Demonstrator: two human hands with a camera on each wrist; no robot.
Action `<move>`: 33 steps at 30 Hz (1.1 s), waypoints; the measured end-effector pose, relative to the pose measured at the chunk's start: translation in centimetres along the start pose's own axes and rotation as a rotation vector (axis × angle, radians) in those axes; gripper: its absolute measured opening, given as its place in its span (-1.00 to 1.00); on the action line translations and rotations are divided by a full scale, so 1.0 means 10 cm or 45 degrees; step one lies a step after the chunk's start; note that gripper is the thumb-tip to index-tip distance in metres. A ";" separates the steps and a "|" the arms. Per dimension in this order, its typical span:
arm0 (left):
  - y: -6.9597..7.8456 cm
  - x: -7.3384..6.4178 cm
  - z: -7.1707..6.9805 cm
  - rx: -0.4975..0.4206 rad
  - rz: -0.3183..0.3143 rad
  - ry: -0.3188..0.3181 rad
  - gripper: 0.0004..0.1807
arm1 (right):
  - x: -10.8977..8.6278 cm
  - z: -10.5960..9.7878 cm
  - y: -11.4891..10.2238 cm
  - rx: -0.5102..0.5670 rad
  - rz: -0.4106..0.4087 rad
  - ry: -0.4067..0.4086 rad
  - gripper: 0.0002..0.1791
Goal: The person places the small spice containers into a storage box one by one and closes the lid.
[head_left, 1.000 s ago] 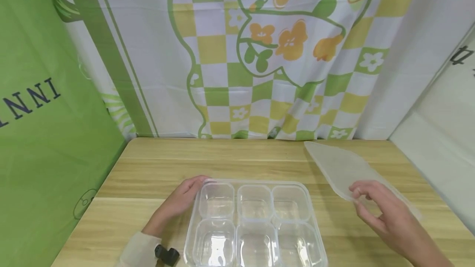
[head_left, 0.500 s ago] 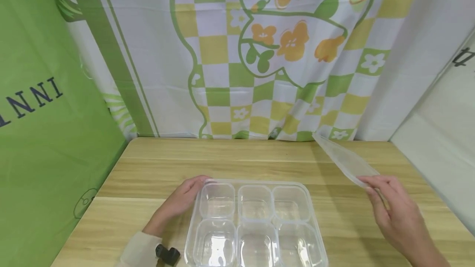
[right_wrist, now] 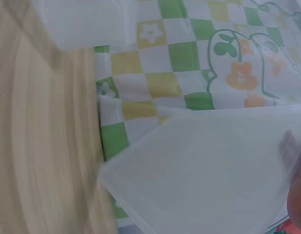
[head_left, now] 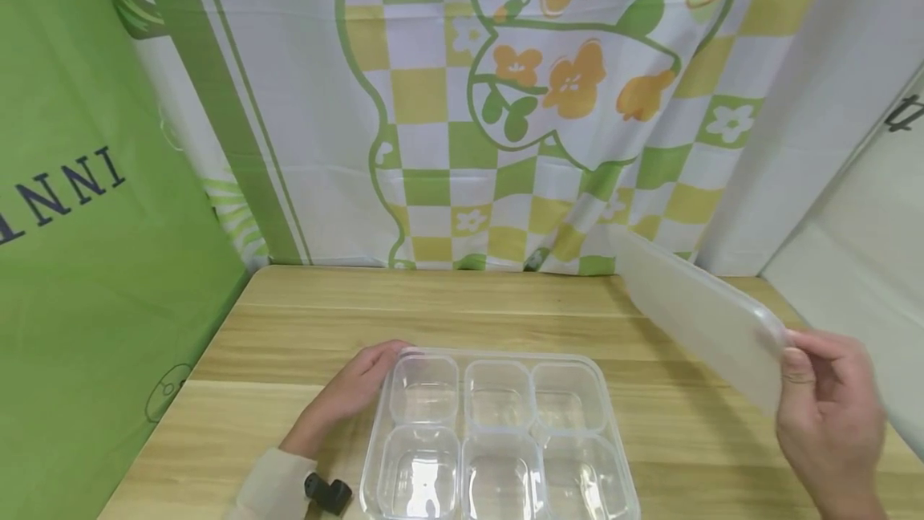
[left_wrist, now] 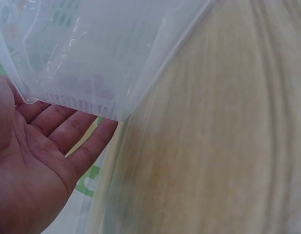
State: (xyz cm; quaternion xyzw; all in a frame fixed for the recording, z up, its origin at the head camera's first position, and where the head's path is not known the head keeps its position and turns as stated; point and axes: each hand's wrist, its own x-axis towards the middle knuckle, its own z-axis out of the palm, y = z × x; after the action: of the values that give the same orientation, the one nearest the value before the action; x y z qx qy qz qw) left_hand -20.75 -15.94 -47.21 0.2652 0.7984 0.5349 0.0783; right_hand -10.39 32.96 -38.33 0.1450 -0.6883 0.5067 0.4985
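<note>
A clear plastic container (head_left: 368,456) with several square compartments stands on the wooden table in the head view. My left hand (head_left: 361,383) rests at its far left corner. In the left wrist view, that hand's fingers (left_wrist: 92,146) reach fairly straight along the container's outer wall (left_wrist: 92,58). At the right, my right hand (head_left: 830,416) holds a translucent, flat lid (head_left: 700,311) by its near edge, with the thumb on the near face. The lid is tilted up on its edge, above the table. Much of the lid (right_wrist: 199,165) shows in the right wrist view, where the hand is mostly cropped.
The wooden table (head_left: 289,319) reaches back to a checked, flowered curtain (head_left: 419,95). A green cloth (head_left: 108,263) hangs at the left, a pale one (head_left: 852,207) at the right. A small black device (head_left: 328,494) sits at the left wrist.
My right hand has taken hold of the lid, lifted it from the table and tilted it up, moving to the right. The left hand and the container have stayed put.
</note>
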 end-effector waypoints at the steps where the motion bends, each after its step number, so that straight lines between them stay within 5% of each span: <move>1: 0.00 0.00 0.00 0.000 0.004 -0.002 -0.53 | 0.01 -0.01 0.00 0.008 0.008 0.024 -0.81; 5: 0.00 0.01 0.00 0.003 0.001 0.003 -0.52 | 0.07 -0.03 -0.01 -0.013 0.122 0.098 -0.86; 9: 0.00 0.01 0.00 0.007 -0.006 0.011 -0.51 | 0.12 -0.04 -0.03 0.185 0.350 0.202 -0.87; 13: 0.00 0.02 -0.01 0.000 -0.011 0.011 -0.52 | 0.16 -0.03 -0.05 0.564 0.553 0.402 -0.86; 20: 0.00 0.02 -0.03 -0.002 -0.013 0.000 -0.52 | 0.25 -0.02 0.02 1.249 0.574 0.626 -0.90; 33: 0.07 0.02 -0.02 0.061 -0.057 0.017 -0.51 | 0.24 -0.23 0.08 1.719 0.921 0.347 -0.73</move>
State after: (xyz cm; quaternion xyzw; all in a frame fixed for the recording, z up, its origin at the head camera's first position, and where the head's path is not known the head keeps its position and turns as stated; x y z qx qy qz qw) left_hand -20.75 -15.81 -46.41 0.2457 0.8172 0.5155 0.0786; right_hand -10.85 35.96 -36.76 0.1198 -0.1678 0.9606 0.1862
